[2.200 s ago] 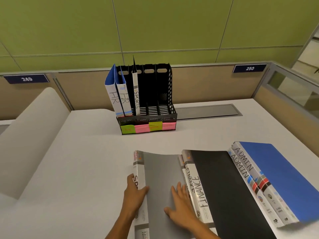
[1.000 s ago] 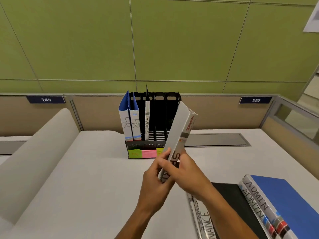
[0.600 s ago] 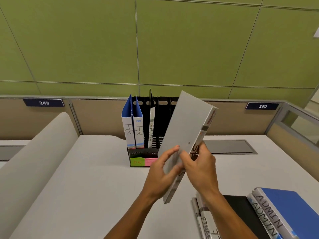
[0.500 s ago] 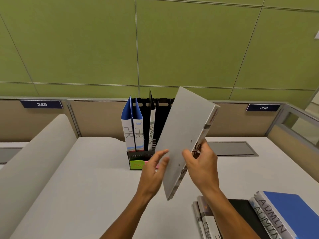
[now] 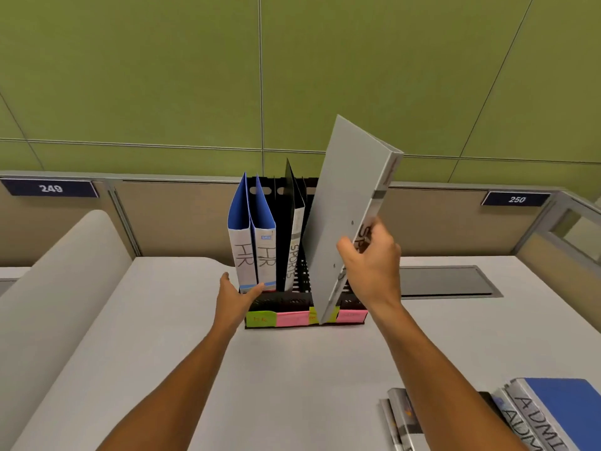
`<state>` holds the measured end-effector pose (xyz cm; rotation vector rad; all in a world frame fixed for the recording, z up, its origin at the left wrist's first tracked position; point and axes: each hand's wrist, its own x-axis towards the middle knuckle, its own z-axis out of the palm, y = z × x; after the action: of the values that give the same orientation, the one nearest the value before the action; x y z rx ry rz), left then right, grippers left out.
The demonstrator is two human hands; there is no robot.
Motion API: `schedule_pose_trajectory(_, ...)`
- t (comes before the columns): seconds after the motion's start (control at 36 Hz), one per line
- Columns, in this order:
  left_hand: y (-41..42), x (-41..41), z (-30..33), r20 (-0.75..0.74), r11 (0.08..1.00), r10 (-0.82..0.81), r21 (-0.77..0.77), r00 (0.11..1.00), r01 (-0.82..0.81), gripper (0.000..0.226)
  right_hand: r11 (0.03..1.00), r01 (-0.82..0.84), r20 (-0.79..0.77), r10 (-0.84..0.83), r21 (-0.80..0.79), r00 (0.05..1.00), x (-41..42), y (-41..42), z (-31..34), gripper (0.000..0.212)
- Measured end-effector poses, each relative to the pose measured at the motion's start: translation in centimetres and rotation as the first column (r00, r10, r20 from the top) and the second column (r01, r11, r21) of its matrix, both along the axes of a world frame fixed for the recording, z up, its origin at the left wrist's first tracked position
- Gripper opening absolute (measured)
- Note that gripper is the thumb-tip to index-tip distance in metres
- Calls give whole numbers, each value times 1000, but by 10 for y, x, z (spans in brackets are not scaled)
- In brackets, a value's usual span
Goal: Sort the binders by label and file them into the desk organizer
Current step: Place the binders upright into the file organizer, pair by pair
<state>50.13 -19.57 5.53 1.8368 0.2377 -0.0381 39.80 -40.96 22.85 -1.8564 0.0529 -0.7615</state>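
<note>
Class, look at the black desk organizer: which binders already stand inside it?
Inside the desk organizer stand two blue HR binders and one SPORTS binder. The tilted grey binder covers its right slots.

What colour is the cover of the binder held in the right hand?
Light grey, plain; the binder shows clearly in the head view.

- Right hand point(image 5: 369, 265) grips a grey binder point(image 5: 348, 209) — tilted, above the organizer point(image 5: 292, 302).
- Left hand point(image 5: 234, 297) rests on the organizer's front-left corner — beside the HR binders point(image 5: 252, 249).
</note>
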Motion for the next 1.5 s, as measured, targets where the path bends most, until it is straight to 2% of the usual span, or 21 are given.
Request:
schedule_pose_trajectory(0.08,-4,11,-10,4,999,-33,-19,999,33,98,1000,-3,-3,3,-23,1000,21,8,-5,28)
schedule_pose_trajectory(0.22,-9,19,-19,78,997,-54,-57,995,59,81,998,-5,-39,2,-60,999,51,19,-20,12)
schedule_pose_trajectory(0.33,-3,21,-30,85,992,-83,-92,993,91,77,998,4,-18,-5,-56,1000,69,22,-34,11)
schedule_pose_trajectory(0.53,-6,20,-38,97,994,-70,-72,993,77,73,999,8,19,-7,-33,1000,91,25,-59,31)
schedule_pose_trajectory(0.64,-7,19,-41,101,996,-57,-62,993,63,72,1000,5,29,-4,-16,1000,102,27,-74,17)
schedule_pose_trajectory(0.75,-9,17,-42,106,998,-43,-45,993,48,72,1000,0,4,0,-9,1000,110,28,-87,13)
schedule_pose_trajectory(1.0,-11,17,-43,95,998,-43,-43,995,47,71,999,-29,-118,24,-40,993,115,33,-119,11)
schedule_pose_trajectory(1.17,-13,15,-41,90,997,-55,-52,994,60,71,991,-92,-315,58,-95,947,115,42,-134,27)
schedule_pose_trajectory(1.25,-14,14,-39,86,996,-62,-60,994,68,70,986,-124,-399,69,-112,914,112,46,-140,25)
schedule_pose_trajectory(1.36,-15,13,-37,78,997,-61,-45,995,65,70,972,-201,-512,113,-120,852,104,47,-145,39)
schedule_pose_trajectory(1.5,-17,11,-30,26,999,-35,-35,999,36,66,967,-206,-531,98,-148,842,91,45,-148,58)
